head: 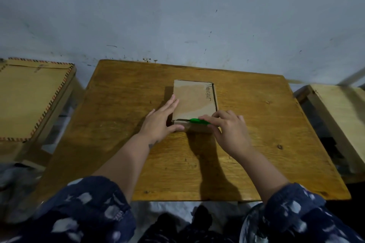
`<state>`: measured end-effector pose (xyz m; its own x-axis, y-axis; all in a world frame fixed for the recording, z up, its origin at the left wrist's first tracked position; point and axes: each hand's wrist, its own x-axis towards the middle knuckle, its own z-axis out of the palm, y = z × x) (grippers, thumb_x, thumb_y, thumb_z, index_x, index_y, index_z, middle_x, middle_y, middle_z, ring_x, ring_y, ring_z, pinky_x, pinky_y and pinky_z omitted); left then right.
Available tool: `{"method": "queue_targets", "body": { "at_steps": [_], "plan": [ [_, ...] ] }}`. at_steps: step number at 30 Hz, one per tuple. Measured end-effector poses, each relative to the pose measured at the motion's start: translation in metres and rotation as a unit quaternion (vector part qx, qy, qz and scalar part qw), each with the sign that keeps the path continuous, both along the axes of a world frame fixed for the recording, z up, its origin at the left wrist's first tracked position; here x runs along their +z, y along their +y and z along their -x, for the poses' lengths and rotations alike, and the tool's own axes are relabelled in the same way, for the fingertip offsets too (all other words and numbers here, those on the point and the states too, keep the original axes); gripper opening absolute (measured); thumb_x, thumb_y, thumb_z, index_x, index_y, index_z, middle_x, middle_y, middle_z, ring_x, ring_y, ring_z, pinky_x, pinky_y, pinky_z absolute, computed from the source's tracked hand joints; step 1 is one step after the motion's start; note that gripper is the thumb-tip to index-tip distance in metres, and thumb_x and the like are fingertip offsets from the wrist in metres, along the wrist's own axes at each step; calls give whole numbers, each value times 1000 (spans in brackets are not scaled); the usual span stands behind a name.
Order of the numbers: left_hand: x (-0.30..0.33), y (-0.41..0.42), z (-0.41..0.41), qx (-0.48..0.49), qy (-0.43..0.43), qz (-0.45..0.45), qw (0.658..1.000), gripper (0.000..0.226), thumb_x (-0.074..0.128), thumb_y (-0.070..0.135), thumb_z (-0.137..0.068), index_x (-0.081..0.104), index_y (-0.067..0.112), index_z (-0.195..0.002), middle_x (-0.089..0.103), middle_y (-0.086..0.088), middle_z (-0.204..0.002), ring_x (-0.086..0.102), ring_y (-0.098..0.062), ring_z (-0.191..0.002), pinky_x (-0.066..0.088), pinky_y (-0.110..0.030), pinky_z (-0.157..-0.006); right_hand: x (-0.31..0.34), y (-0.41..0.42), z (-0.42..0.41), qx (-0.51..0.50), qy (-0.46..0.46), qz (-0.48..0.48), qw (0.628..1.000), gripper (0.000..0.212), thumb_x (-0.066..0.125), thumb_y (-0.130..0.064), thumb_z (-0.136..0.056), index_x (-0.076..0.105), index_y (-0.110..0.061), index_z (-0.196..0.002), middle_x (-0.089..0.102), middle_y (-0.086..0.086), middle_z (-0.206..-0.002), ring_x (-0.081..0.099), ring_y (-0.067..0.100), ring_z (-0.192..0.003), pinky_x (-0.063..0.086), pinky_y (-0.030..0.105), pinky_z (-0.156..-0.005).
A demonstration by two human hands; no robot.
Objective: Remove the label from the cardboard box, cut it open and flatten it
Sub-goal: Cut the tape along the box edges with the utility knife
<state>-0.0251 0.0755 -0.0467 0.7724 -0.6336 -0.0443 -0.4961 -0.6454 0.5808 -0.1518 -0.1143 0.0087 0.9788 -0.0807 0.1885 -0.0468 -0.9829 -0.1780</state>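
The box (194, 100) lies flat on the table (118, 104) between the hands; the left hand (161, 122) rests spread against its left side; the right hand (230, 129) pinches a green cutter (197, 121) at the box's near edge, just left of its fingers.

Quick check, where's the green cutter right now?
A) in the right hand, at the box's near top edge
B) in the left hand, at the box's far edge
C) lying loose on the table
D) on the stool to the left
A: the right hand holds the green cutter at the near top edge of the cardboard box, while the left hand braces the box's left side.
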Motion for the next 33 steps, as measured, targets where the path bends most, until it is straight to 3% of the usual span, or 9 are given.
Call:
{"method": "queue_targets", "body": {
  "at_steps": [10, 16, 33],
  "plan": [
    [5, 0, 1, -22, -92, -100, 990, 89, 49, 62, -85, 1, 29, -152, -9, 10, -159, -1, -12, -147, -2, -50, -118, 2, 7, -2, -3, -25, 45, 999, 35, 57, -21, -90, 61, -37, -120, 65, -3, -96, 54, 22, -86, 38, 37, -66],
    [8, -1, 3, -24, -96, -109, 989, 89, 49, 61, -86, 1, 27, -152, -8, 8, -159, -2, -13, -147, -1, -50, -119, 2, 1, -1, -5, -27, 38, 999, 35, 56, -22, -91, 60, -38, -122, 64, -5, -98, 53, 20, -89, 33, 34, -66],
    [11, -3, 2, -31, -112, -135, 984, 89, 47, 61, -87, 0, 23, -152, -9, 5, -160, -3, -13, -147, -2, -49, -119, 7, 3, -2, 12, 8, 62, 998, 37, 51, -24, -92, 57, -38, -126, 63, -4, -106, 52, 20, -92, 34, 34, -69]
  ]
}}
